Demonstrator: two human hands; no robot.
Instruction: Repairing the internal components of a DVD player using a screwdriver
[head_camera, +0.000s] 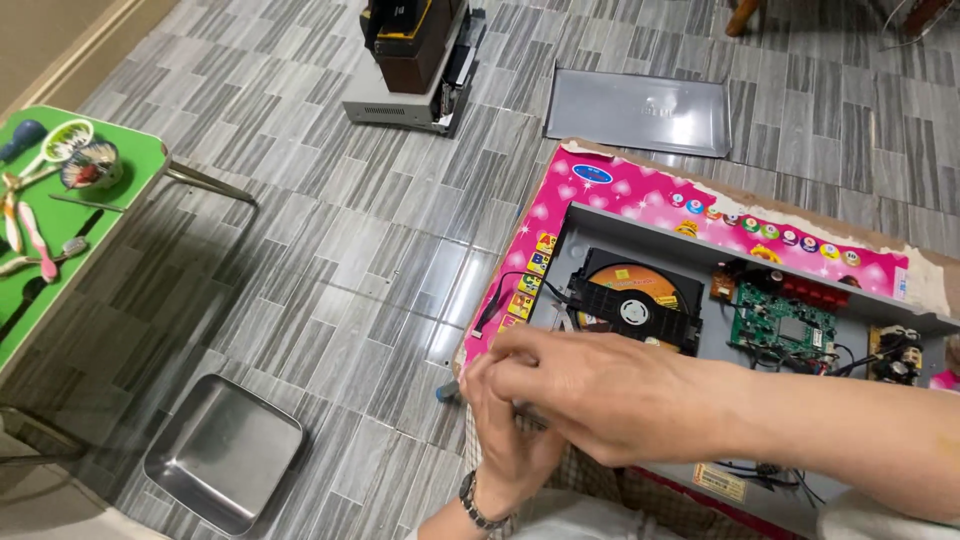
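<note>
An opened grey disc player (590, 225) lies on a pink patterned board (640, 190). Inside it are a black disc tray with an orange disc (632, 295) and a green circuit board (782, 328). My right hand (610, 390) reaches across the player's near left corner, fingers curled. My left hand (505, 440), with a wristwatch, comes up from below and meets the right hand's fingertips. Between them is a small tool with a blue tip (445, 392); which hand grips it is hidden.
A square metal tray (222, 452) sits on the tiled floor at lower left. A green table (70, 215) with toothbrushes and small tools stands at left. The player's grey cover (640, 110) and another open device (415, 65) lie farther back.
</note>
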